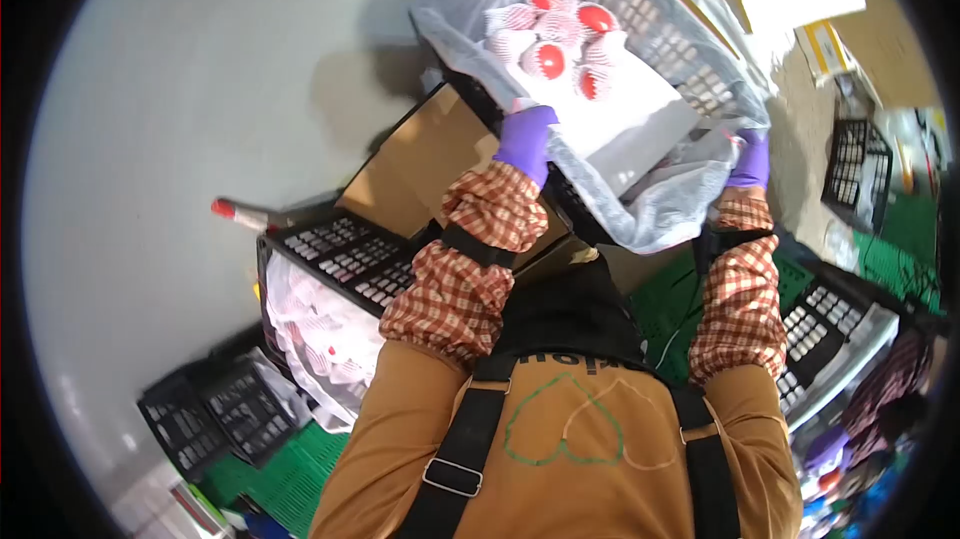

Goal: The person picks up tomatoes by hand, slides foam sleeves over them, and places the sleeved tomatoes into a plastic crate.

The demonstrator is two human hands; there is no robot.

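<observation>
In front of me is a black plastic crate [575, 197] lined with a clear plastic sheet [655, 214]. Several round red fruits [550, 61] in foam net sleeves sit in it, on a white sheet of card [640, 114]. My left hand [526, 144], in a purple glove, is closed on the crate's near left rim, over the liner. At the right corner my right hand [750, 161], gloved the same way, is closed on the crate's rim, its fingers partly hidden by the liner.
An open cardboard box [425, 154] lies under the crate's left side. To the left, another black crate [345, 254] holds more net-wrapped fruits [325, 334]. Smaller black crates [225, 404] stand on green slatted flooring [290, 479]. Further crates [825, 324] stand at right.
</observation>
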